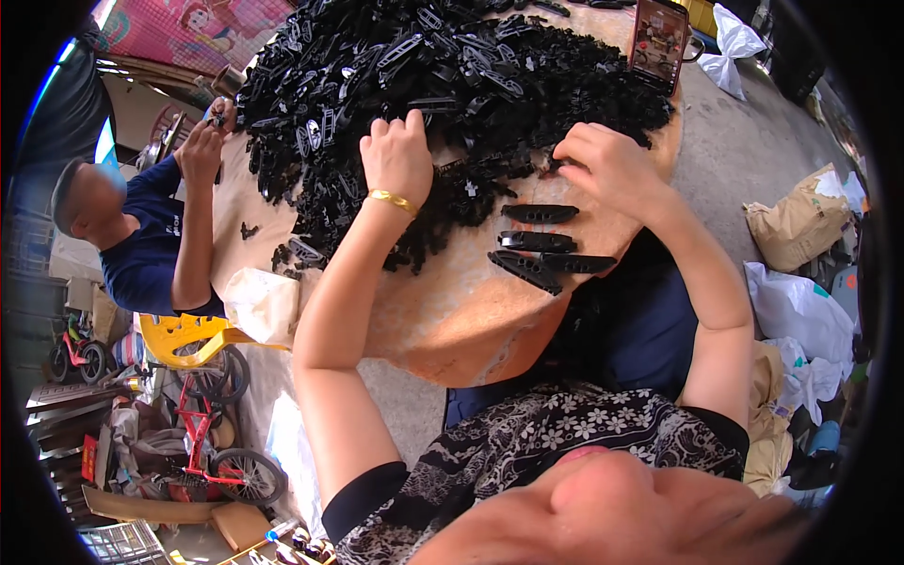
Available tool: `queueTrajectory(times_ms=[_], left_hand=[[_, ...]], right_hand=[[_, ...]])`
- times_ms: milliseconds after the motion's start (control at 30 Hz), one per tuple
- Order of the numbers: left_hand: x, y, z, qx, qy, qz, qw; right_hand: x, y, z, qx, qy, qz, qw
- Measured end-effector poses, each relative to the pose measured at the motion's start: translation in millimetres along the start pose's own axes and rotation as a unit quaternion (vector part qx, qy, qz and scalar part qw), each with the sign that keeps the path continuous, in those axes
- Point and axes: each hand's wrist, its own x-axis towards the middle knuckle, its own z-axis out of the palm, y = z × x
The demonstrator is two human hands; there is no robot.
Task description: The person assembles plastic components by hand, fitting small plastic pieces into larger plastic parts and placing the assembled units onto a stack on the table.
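Observation:
A large heap of black plastic parts [377,66], some long and ribbed, others small, covers much of the table. My left hand [397,162], with a gold bracelet at the wrist, is at the heap's near side. Its fingers curl down among the parts, and their tips are hidden. My right hand [612,169] is at the heap's right edge, thumb and fingers bent close together by small dark pieces; what they grip is too small to name. Between my hands and the table's near edge lie several long black clip-like pieces [539,242], laid out roughly in a row.
A brown-covered table [443,315] carries everything. A phone [659,45] stands at the far right. Across the left side, a co-worker [141,235] handles a small part. A yellow plastic chair [184,339], a red bicycle [198,433] and bags [800,221] surround the table.

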Motion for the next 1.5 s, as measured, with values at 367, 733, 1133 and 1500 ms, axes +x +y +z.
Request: queueTrajectory(times_ms=[367, 733, 1133, 1500], left_hand=[[-19, 42, -50, -0.818, -0.213, -0.186, 0.501], [-36, 62, -42, -0.816, -0.236, -0.185, 0.494], [-38, 65, -48, -0.770, -0.221, -0.198, 0.565], [-33, 63, -44, -0.882, -0.227, -0.203, 0.360]], right_hand=[[3, -20, 1, 0.246, 0.094, 0.101, 0.959], [3, -45, 1, 0.128, 0.128, -0.043, 0.983], [2, -51, 1, 0.065, 0.142, -0.063, 0.986], [2, -47, -5, 0.085, 0.160, -0.050, 0.982]])
